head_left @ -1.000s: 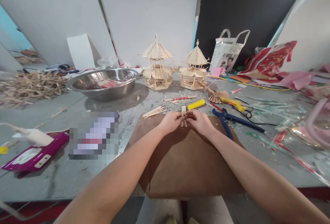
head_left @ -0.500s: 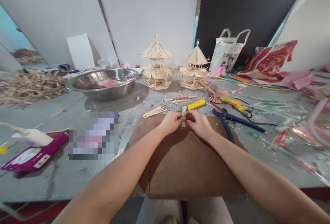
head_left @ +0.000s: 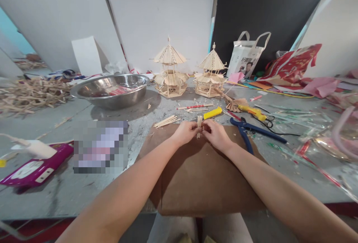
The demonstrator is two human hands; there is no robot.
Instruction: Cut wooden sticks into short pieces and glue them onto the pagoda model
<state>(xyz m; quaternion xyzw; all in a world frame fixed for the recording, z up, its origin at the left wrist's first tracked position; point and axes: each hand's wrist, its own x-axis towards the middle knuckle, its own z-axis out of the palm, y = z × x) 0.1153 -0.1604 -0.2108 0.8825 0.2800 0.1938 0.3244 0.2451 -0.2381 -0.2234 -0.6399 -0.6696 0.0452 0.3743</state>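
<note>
My left hand (head_left: 187, 132) and my right hand (head_left: 214, 132) meet above the far part of a brown board (head_left: 207, 183). Between their fingertips they pinch a small bundle of short wooden sticks (head_left: 199, 121), held upright side by side. Fingers cover its middle; the ends show above and below. Just beyond my left hand lies a loose pile of wooden sticks (head_left: 167, 121). A yellow-handled cutter (head_left: 212, 113) rests behind my right hand. Blue-handled pliers (head_left: 246, 127) lie to the right, partly over the board.
Two stick-built pagoda models (head_left: 170, 82) stand at the back. A steel basin (head_left: 112, 101) holding packets is at left, with a phone-like blurred object (head_left: 102, 148) and a purple power strip (head_left: 36, 166) nearer. A yellow-handled tool with a cord (head_left: 256, 113) lies right, before plastic scraps.
Almost nothing differs. Both hands keep the stick bundle in the same place, and the whole view has shifted very slightly.
</note>
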